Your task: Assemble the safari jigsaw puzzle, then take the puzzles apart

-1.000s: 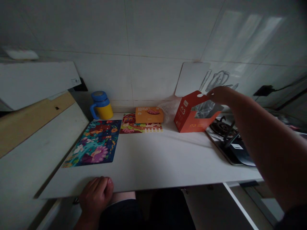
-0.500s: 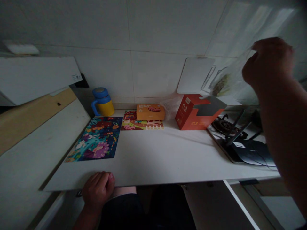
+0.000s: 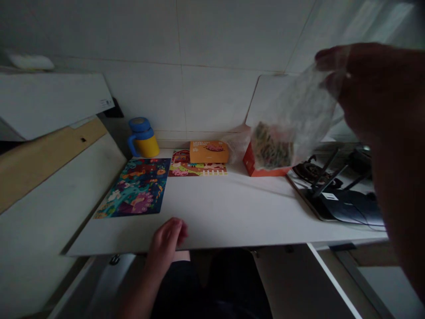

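Raised at the upper right, my right hand point(image 3: 352, 75) pinches the top of a clear plastic bag point(image 3: 279, 141). Many small pieces, blurred and too small to name, are bunched in the bag's lower end. The bag hangs in front of a red box point(image 3: 250, 161) and hides most of it. My left hand point(image 3: 169, 237) rests at the front edge of the white table point(image 3: 212, 208), its fingers curled in; whether anything is inside them is hidden. Beyond that hand lies a dark blue illustrated puzzle sheet point(image 3: 139, 186).
An orange puzzle box point(image 3: 208, 153) sits on a farm picture sheet point(image 3: 181, 168), beside crumpled clear plastic point(image 3: 237, 146). A blue and yellow mug point(image 3: 146, 141) stands at the back left. On the right is a black router point(image 3: 345, 204) with antennas. White boards point(image 3: 56, 97) lean at the left.
My right hand has moved left, and the bag has come out of the red box and swung in front of it. My left hand has shifted right along the table edge.
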`<state>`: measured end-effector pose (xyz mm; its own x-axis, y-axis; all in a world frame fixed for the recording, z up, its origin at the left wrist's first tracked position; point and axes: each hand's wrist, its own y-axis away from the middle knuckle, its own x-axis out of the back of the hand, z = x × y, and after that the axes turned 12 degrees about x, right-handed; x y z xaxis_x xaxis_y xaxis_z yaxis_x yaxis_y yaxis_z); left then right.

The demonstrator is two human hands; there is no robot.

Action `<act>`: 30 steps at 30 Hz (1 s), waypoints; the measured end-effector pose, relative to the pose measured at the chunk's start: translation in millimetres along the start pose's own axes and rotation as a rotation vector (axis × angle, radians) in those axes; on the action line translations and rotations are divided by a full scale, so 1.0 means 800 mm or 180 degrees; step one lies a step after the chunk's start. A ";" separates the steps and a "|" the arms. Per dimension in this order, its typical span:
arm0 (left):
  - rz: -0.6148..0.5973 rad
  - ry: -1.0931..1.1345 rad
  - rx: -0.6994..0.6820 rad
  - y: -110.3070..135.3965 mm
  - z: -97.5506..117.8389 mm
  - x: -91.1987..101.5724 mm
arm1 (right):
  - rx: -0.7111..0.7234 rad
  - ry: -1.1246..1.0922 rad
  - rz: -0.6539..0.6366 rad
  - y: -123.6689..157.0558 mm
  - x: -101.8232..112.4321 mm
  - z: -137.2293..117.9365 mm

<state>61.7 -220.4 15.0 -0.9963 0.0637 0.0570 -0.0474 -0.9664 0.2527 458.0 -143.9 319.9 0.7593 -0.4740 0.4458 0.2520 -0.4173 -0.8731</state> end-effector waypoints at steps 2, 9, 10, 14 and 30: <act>-0.0702 0.1117 0.0360 -0.003 0.020 -0.033 | -0.0083 -0.0093 -0.0158 0.019 -0.032 -0.011; -0.1913 0.3342 0.1017 -0.024 0.049 -0.085 | 0.0229 -0.0906 -0.0838 0.095 -0.134 -0.042; -0.1871 0.3441 0.1077 -0.027 0.047 -0.085 | 0.0228 -0.0892 -0.0901 0.105 -0.145 -0.046; -0.1374 0.3652 0.1259 -0.037 0.033 -0.082 | 0.0277 -0.0545 -0.0901 0.140 -0.172 -0.063; -0.0794 0.3545 0.0917 -0.042 0.005 -0.067 | 0.0016 -0.0927 -0.2004 0.202 -0.201 -0.091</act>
<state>117.3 -190.2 7.5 -0.4810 -0.1476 -0.8642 -0.3744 -0.8568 0.3547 332.8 -191.9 121.2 0.5974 0.0849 0.7974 0.6997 -0.5409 -0.4666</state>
